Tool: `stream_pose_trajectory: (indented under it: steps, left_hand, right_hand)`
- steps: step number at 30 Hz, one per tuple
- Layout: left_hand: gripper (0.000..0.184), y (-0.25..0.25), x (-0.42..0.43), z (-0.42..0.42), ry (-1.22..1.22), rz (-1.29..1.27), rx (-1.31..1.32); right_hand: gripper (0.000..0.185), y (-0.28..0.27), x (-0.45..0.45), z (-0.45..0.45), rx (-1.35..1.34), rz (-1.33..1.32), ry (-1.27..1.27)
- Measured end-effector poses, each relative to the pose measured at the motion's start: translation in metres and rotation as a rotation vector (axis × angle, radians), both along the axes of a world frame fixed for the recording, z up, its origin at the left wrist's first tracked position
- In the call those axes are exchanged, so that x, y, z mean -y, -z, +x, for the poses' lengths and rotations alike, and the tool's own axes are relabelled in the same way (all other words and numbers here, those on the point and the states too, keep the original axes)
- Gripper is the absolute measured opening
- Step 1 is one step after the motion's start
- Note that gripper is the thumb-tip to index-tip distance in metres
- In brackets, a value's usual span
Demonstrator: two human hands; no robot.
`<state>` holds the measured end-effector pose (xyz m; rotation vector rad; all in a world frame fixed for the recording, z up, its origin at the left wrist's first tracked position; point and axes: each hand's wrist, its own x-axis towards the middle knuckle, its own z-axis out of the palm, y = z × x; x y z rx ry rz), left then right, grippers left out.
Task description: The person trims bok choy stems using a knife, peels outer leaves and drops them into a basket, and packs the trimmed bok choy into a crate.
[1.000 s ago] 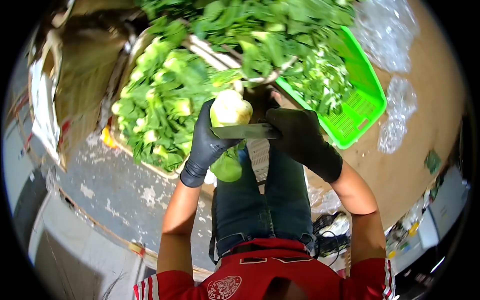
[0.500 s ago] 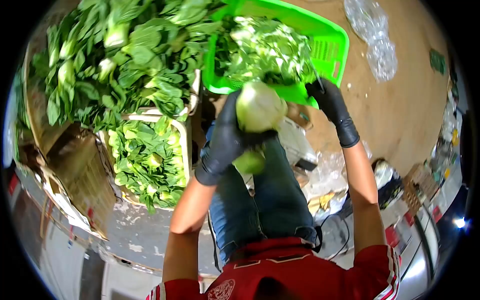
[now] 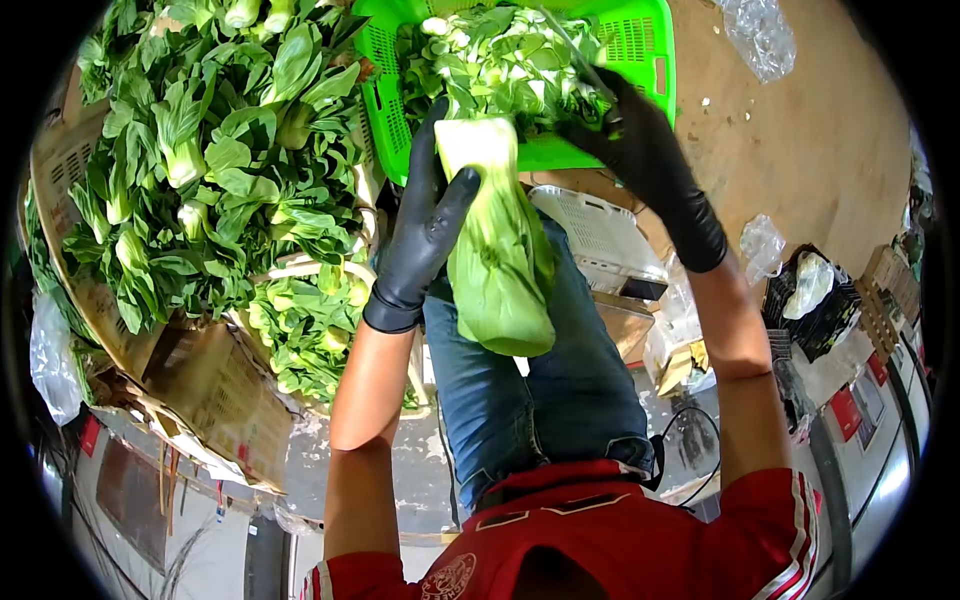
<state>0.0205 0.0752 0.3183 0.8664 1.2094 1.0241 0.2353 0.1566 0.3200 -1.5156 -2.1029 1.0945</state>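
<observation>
My left hand (image 3: 425,225), in a black glove, grips a head of bok choy (image 3: 500,245) near its pale base, thumb across the stalks. The base points up and the green leaves hang down over my lap. My right hand (image 3: 635,140), also black-gloved, holds a knife (image 3: 575,50) by its handle; the thin blade points up and left over the green basket (image 3: 655,100). Cut leaves and pale pieces (image 3: 500,65) lie inside that basket. The fingers of my right hand are partly blurred.
Whole bok choy (image 3: 220,160) fills a large basket at the left. A smaller basket of bok choy (image 3: 310,335) stands below it, beside a cardboard piece (image 3: 225,400). A white plastic crate (image 3: 600,235) lies right of my legs. Plastic bags (image 3: 760,40) lie at the right.
The view has shifted. The bok choy has turned from base-on to hanging leaves-down in my left hand. The knife has moved from the vegetable to over the green basket.
</observation>
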Motion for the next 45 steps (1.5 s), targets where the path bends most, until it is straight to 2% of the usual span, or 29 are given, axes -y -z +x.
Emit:
stream_pose_trajectory:
  steps: [2, 3, 4, 7, 8, 10, 13, 14, 15, 16, 18, 20, 21, 22, 23, 24, 26, 27, 28, 30, 31, 32, 34, 37, 40, 41, 42, 44, 45]
  left_hand:
    - [0.06, 0.006, 0.001, 0.011, 0.033, -0.004, -0.188]
    - [0.058, 0.008, 0.001, 0.015, 0.02, -0.035, -0.146]
    - [0.056, 0.008, 0.0, 0.018, 0.005, -0.063, -0.107]
    - [0.05, 0.008, -0.006, 0.008, 0.085, -0.121, -0.008]
    - [0.044, 0.009, -0.01, 0.004, 0.125, -0.022, -0.091]
    - [0.042, 0.004, -0.016, -0.003, 0.233, -0.172, -0.045]
    - [0.042, 0.003, -0.022, -0.008, 0.342, -0.104, -0.139]
    - [0.043, 0.005, -0.024, -0.009, 0.394, -0.092, -0.19]
    - [0.039, 0.012, -0.024, -0.01, 0.428, 0.048, -0.284]
    - [0.038, 0.015, -0.026, -0.011, 0.427, 0.004, -0.197]
    - [0.036, 0.018, -0.029, -0.012, 0.421, -0.076, -0.022]
    - [0.026, 0.019, -0.036, -0.009, 0.355, -0.216, 0.061]
    - [0.026, 0.034, -0.038, -0.01, 0.313, -0.206, 0.052]
    - [0.026, 0.049, -0.037, -0.012, 0.271, -0.197, 0.045]
    - [0.03, 0.055, -0.039, -0.011, 0.274, -0.174, -0.136]
    - [0.039, 0.052, -0.036, -0.006, 0.23, 0.056, -0.485]
    - [0.05, 0.04, -0.031, 0.002, 0.128, 0.281, -0.731]
    - [0.054, 0.034, -0.027, 0.005, 0.149, 0.151, -0.524]
    - [0.057, 0.028, -0.022, 0.008, 0.187, -0.098, -0.233]
    - [0.058, 0.004, -0.018, 0.024, 0.142, -0.239, 0.092]
    - [0.055, 0.026, -0.007, 0.03, 0.074, -0.285, 0.351]
    - [0.052, 0.008, -0.014, 0.025, 0.121, -0.223, 0.207]
    - [0.051, 0.003, -0.013, 0.015, 0.044, -0.245, 0.226]
    - [0.05, 0.004, -0.006, 0.012, 0.11, -0.166, 0.207]
    - [0.049, -0.01, -0.009, 0.004, 0.112, -0.301, 0.276]
    - [0.049, -0.008, -0.006, -0.001, 0.065, -0.336, 0.344]
    - [0.048, -0.011, -0.003, -0.005, -0.019, -0.378, 0.387]
    - [0.047, 0.007, 0.012, -0.014, -0.169, -0.589, 0.714]
    - [0.046, -0.002, 0.017, -0.014, -0.276, -0.616, 0.675]
  right_hand:
    - [0.065, -0.012, 0.014, -0.026, -0.235, -0.467, 0.008]
    - [0.067, 0.0, 0.019, -0.037, -0.325, -0.397, -0.068]
    - [0.068, 0.0, 0.015, -0.034, -0.264, -0.376, -0.108]
    - [0.065, 0.006, 0.007, -0.028, -0.264, -0.503, -0.191]
    - [0.065, 0.007, 0.005, -0.025, -0.288, -0.523, -0.239]
    - [0.063, 0.005, 0.004, -0.02, -0.318, -0.564, -0.279]
    - [0.059, 0.002, -0.001, -0.013, -0.393, -0.688, -0.255]
    - [0.059, 0.002, -0.002, -0.011, -0.377, -0.654, -0.272]
    - [0.059, 0.003, -0.001, -0.009, -0.362, -0.622, -0.29]
    - [0.059, 0.003, 0.0, -0.007, -0.346, -0.589, -0.307]
    - [0.06, 0.006, -0.002, 0.001, -0.42, -0.739, -0.273]
    - [0.061, 0.009, -0.005, 0.013, -0.48, -0.888, -0.241]
    - [0.062, 0.008, -0.008, 0.019, -0.513, -0.927, -0.215]
    - [0.063, 0.002, -0.007, 0.023, -0.675, -1.053, -0.154]
    - [0.063, -0.008, 0.0, 0.018, -0.774, -1.092, -0.046]
    - [0.063, -0.008, 0.001, 0.019, -0.801, -1.088, 0.007]
    - [0.061, -0.005, 0.001, 0.022, -0.788, -1.045, 0.05]
    - [0.058, -0.017, 0.004, 0.015, -0.747, -1.01, 0.175]
    - [0.056, -0.003, 0.004, 0.018, -0.675, -0.937, 0.129]
    - [0.055, -0.003, 0.004, 0.001, -0.49, -0.768, 0.133]
    - [0.064, -0.003, 0.005, -0.011, -0.422, -0.604, 0.073]
    - [0.066, -0.002, 0.006, -0.02, -0.311, -0.392, 0.008]
    - [0.058, -0.02, 0.013, -0.025, -0.224, -0.304, 0.085]
    - [0.054, -0.026, 0.02, -0.029, -0.243, -0.319, 0.12]
    - [0.047, -0.041, 0.018, -0.034, -0.285, -0.637, 0.282]
    - [0.042, -0.046, 0.01, -0.03, -0.315, -0.733, 0.291]
    - [0.035, -0.04, 0.01, -0.03, -0.341, -0.586, 0.273]
    - [0.027, -0.034, 0.001, -0.025, -0.209, -0.499, 0.188]
    - [0.023, -0.041, -0.002, -0.03, -0.225, -0.573, 0.188]
